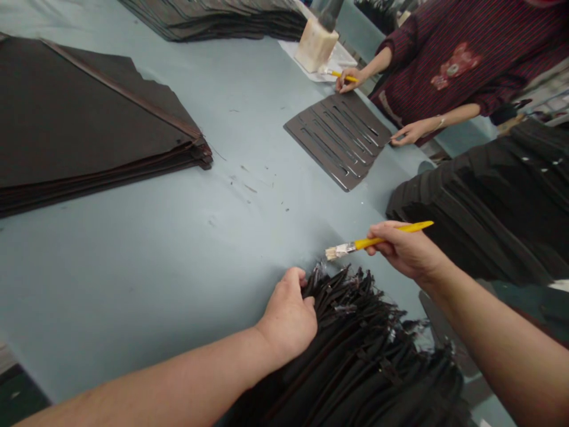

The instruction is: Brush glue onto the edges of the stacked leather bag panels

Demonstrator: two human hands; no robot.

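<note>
The right hand (pixel 402 249) holds a flat paint brush (pixel 355 244) by its yellow handle, fingers (pixel 382 232) closed around it, with the whitened bristles just above a fanned stack of black strips (pixel 355 338). The left hand (pixel 287 314) lies on the stack's near end, its fingers (pixel 296 279) bent over the strip ends and pressing down, which keeps the layers staggered. The stack sits on a pale blue counter (pixel 133 279). Farther along, a co-worker's hand (pixel 349 80) holds a yellow-handled brush (pixel 342 74), and their other hand (pixel 409 133) touches a slotted dark plate (pixel 340 139). Large dark sheets (pixel 89 118) lie layered to the left.
</note>
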